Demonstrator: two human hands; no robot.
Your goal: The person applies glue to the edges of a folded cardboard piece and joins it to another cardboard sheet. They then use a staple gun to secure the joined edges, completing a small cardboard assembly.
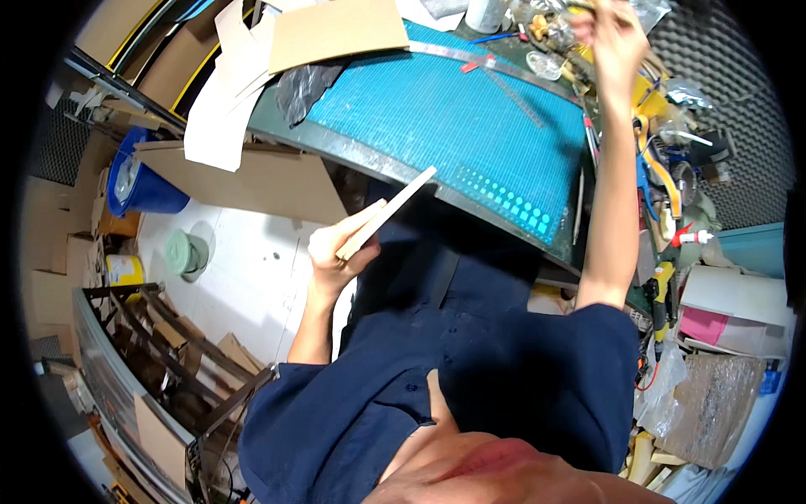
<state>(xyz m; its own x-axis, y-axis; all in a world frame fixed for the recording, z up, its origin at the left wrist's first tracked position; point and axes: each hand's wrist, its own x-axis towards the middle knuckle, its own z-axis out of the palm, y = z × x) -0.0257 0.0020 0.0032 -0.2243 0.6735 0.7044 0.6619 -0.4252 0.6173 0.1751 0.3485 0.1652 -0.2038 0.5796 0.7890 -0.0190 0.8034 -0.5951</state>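
Note:
My left hand (336,245) is closed round the lower end of a thin, pale strip that looks like wood (389,212). The strip tilts up to the right, in front of the near edge of the workbench (369,154). Far out at the back right, my right hand (615,40) reaches over a clutter of small items. Its fingers are bent and smeared, partly at the picture's rim, so whether they hold anything is unclear. Between the hands lies a teal cutting mat (420,105), with a long metal ruler (527,76) along its far edge and a shorter ruler (514,99) on it.
A brown cardboard sheet (336,35), white paper (220,118) and black plastic (306,91) cover the bench's left end. Tools and a yellow-orange tape-like loop (663,176) crowd the right side. A blue bin (151,191) and a green container (181,252) stand on the floor.

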